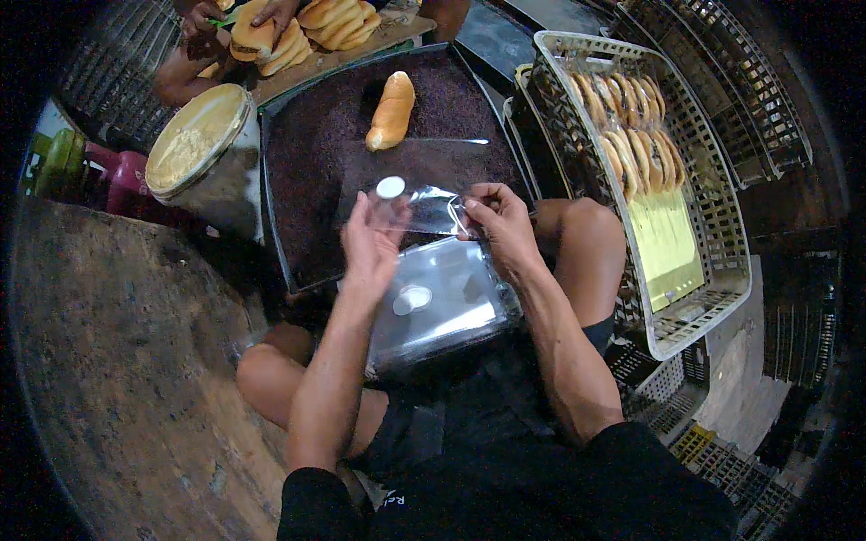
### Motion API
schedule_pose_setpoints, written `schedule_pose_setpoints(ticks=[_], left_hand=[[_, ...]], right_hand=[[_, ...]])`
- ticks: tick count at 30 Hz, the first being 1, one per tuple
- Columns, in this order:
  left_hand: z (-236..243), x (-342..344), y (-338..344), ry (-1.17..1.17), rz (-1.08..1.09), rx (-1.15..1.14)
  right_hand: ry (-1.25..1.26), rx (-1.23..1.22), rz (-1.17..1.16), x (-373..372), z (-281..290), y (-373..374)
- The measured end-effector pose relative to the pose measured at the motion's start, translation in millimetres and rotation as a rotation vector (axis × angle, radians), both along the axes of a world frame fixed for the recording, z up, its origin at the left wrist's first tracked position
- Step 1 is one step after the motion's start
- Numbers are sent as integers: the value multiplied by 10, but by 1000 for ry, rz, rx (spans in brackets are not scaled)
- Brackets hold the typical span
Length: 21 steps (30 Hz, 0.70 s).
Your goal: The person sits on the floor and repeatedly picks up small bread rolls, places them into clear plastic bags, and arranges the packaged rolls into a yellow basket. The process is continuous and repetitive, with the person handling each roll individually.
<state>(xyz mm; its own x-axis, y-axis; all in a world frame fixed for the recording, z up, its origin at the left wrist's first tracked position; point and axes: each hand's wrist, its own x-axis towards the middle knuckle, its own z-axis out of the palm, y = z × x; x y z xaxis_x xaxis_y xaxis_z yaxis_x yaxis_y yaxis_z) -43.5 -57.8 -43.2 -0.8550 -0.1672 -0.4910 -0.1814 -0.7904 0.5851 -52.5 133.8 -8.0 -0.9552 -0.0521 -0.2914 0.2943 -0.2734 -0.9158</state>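
Note:
A clear plastic bag (437, 209) with a round white label is stretched out in front of me over the near part of a dark tray (302, 153). My right hand (505, 225) pinches the bag's right end between thumb and fingers. At its left end is my left hand (372, 248), fingers apart and somewhat blurred behind the film. A long golden bun (391, 113) lies beyond the bag on the tray, which is covered with dark brown crumbs. Below my hands a stack of clear bags (433, 298) rests by my lap.
On the right, a white plastic crate (649, 343) holds rows of bagged filled buns (636, 158) and a yellow sheet (666, 243). A bucket of pale cream (194, 149) stands left of the tray. Across from me, another person's hands (275, 13) handle buns (338, 22) on a board.

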Motion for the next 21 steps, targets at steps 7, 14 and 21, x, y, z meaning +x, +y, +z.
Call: schedule_pose_setpoints(ticks=[7, 14, 21], left_hand=[[508, -98, -703, -36, 454, -678], [361, 203, -1556, 133, 639, -354], [550, 188, -1232, 235, 631, -462]], right_hand=[[232, 237, 182, -324, 403, -654], [494, 1220, -307, -1017, -675, -1514], [388, 954, 27, -912, -128, -491]])
